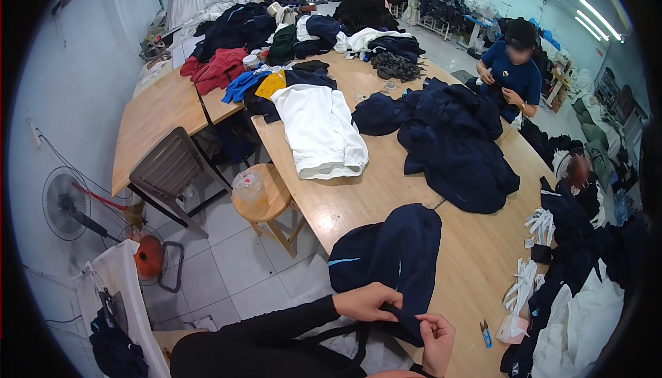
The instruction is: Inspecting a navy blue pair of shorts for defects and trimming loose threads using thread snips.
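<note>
A navy garment [396, 240] with light blue piping lies over the near edge of the wooden table [331, 199]. Both my hands grip its near edge, close together. My left hand [369, 302] pinches the dark cloth between thumb and fingers. Just to its right, my right hand [436, 340] is closed on the same edge, its fingers bent. What part of the garment this is, I cannot make out. To the right of my right hand, small blue-handled thread snips [486, 334] lie on the table.
Piled navy garments [452, 140] and folded white trousers [321, 130] cover the table farther off. White strips [522, 288] and more clothes lie along the right. A person [514, 67] handles dark cloth at the far right. A wooden stool [265, 195] holding a plastic bag stands left.
</note>
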`<action>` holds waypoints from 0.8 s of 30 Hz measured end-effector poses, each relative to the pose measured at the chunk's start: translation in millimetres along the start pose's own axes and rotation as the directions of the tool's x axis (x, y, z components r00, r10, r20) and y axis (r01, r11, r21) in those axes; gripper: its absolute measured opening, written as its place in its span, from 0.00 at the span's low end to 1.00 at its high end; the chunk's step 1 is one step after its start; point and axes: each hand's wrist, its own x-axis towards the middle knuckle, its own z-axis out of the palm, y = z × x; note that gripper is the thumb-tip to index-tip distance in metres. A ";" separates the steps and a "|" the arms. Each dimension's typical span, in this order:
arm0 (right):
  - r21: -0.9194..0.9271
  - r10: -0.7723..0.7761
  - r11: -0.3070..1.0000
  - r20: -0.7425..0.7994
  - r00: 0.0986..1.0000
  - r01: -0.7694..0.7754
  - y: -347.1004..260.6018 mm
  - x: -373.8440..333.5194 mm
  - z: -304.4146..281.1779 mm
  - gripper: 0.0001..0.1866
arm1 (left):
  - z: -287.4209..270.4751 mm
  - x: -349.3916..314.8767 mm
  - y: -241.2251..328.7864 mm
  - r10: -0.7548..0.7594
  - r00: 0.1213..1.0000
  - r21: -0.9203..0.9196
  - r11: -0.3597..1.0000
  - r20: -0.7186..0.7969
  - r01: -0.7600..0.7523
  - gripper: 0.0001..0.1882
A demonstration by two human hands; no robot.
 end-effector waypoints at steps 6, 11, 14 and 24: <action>-0.222 0.039 0.974 -0.001 0.999 -0.038 -19.1 -17.4 -21.7 0.08 | -17.7 -8.3 0.6 -0.083 0.962 0.210 0.977 0.260 0.027 0.20; -0.313 -0.373 0.896 -0.144 0.917 0.315 -9.4 27.6 -11.1 0.10 | 21.3 35.5 0.4 0.111 0.814 -0.221 0.975 0.570 0.022 0.34; -0.631 -0.466 0.743 -0.248 0.849 0.224 5.6 39.4 -14.9 0.18 | 16.9 44.0 1.2 -0.310 0.934 -0.545 0.759 0.179 0.356 0.26; -0.688 -0.447 0.144 -0.686 0.574 -0.711 146.4 -47.5 -160.7 0.37 | -25.7 4.3 -1.6 -0.377 0.857 -0.880 0.444 -0.352 -0.166 0.15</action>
